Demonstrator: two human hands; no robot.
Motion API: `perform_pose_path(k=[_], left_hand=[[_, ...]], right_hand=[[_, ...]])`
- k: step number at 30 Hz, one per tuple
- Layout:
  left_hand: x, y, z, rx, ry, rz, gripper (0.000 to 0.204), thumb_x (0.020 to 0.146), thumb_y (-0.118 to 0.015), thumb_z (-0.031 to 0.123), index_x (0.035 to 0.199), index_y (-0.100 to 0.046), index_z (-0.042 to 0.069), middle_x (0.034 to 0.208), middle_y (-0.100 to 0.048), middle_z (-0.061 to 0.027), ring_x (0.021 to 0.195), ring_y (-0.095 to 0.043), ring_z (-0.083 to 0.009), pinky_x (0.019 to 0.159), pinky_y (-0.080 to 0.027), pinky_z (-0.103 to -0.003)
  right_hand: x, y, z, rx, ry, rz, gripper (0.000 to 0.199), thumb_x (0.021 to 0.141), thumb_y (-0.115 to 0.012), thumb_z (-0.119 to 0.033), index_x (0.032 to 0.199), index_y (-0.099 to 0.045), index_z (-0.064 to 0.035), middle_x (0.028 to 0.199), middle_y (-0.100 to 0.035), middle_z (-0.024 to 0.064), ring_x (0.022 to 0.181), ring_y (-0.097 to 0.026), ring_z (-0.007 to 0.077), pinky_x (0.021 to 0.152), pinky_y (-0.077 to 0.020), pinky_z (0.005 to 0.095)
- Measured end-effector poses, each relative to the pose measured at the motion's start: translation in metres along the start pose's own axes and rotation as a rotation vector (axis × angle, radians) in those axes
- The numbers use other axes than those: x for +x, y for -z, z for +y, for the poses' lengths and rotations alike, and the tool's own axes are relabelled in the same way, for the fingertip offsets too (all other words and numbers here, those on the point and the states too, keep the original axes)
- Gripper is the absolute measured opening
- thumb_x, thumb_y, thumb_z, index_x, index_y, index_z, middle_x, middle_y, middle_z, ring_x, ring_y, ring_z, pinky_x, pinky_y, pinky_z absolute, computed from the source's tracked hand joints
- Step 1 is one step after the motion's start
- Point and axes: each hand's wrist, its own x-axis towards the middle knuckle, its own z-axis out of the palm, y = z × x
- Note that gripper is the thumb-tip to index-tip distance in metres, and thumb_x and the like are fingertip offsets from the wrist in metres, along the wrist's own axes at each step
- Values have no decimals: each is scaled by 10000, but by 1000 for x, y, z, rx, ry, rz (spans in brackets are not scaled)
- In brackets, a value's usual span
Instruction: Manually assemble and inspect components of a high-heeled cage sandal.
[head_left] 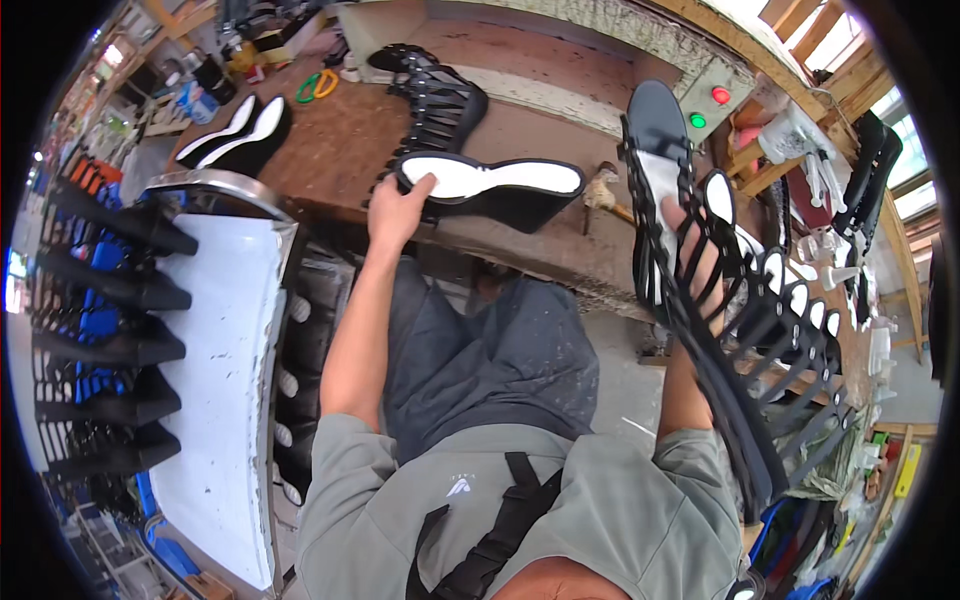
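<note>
While the left hand (398,212) pinches the black shoe sole with a white top (490,185) on the brown table (330,140) at upper middle, the right hand (700,262) grips a black strappy sandal (720,330) at right, not yet joined.

- The person wears a grey-green T-shirt with short sleeves; both forearms are bare.
- On the chest of the shirt there is a small white emblem — a slanted shape.
- Black straps cross the chest and meet at a black buckle in the middle — a harness of webbing.
- The trousers are dark grey, with pale dusty marks on the thighs.
</note>
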Motion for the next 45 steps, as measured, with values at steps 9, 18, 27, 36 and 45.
perform_pose_path(k=[9,18,27,36,45], left_hand=[[-12,-45,98,-167,-755,-86,603,769,-656,-8,1323,-418,13,1198,-503,-102,1071,-526,-182,942,-422,-308],[4,-67,109,-378,-744,-232,375,876,-652,247,1160,-551,24,1131,-579,-155,1005,-580,-272,887,-447,-332],[11,-64,96,-530,-666,-398,647,889,-536,527,1290,-482,23,1278,-477,-212,1163,-496,-319,975,-390,-373],[4,-64,108,-424,-704,-418,788,645,-830,411,1248,-488,36,1148,-505,-175,1042,-537,-292,894,-442,-365],[5,-66,109,-409,-726,-402,682,696,-807,328,1226,-496,32,1113,-517,-170,987,-549,-279,848,-459,-348]], right_hand=[[-21,-11,1,226,-301,-410,370,843,-631,-44,1193,-515,-10,972,-648,68,800,-654,152,734,-543,277],[-29,-21,30,132,-242,-332,350,798,-425,121,1099,-557,1,892,-608,14,793,-567,73,684,-457,214],[-10,-37,20,119,-188,-378,387,774,-425,135,1112,-566,11,922,-618,12,826,-564,62,718,-469,208],[-14,-39,28,92,-121,-346,363,813,-462,139,1143,-544,12,942,-618,19,806,-573,57,675,-476,197],[-11,-38,26,166,-131,-363,372,818,-458,145,1157,-529,10,932,-605,18,803,-568,65,645,-474,197]])
